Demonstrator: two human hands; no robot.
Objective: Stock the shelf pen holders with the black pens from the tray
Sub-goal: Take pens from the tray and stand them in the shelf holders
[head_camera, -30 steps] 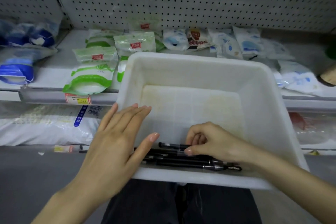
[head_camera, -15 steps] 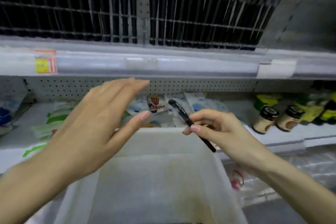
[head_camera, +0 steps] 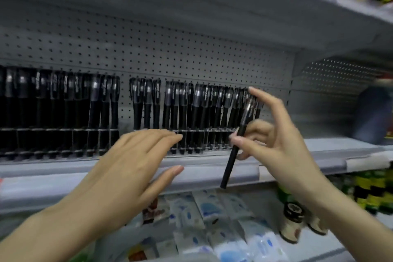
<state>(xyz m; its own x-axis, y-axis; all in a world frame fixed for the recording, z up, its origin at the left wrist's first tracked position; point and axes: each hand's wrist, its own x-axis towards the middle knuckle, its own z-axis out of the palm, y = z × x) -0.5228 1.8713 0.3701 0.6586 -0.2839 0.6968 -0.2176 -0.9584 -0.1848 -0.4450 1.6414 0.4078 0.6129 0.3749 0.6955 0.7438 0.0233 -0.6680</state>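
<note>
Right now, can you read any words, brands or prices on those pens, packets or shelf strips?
None can be read; the picture is blurred by motion.
Pens in the shelf pen holders: pale print on the caps, too blurred.
Pen in the right hand: no legible print.
Packets on the lower shelf: blue and red marks, unreadable.
Jars: labels blurred.
Shelf edge strip: no readable tag.
</note>
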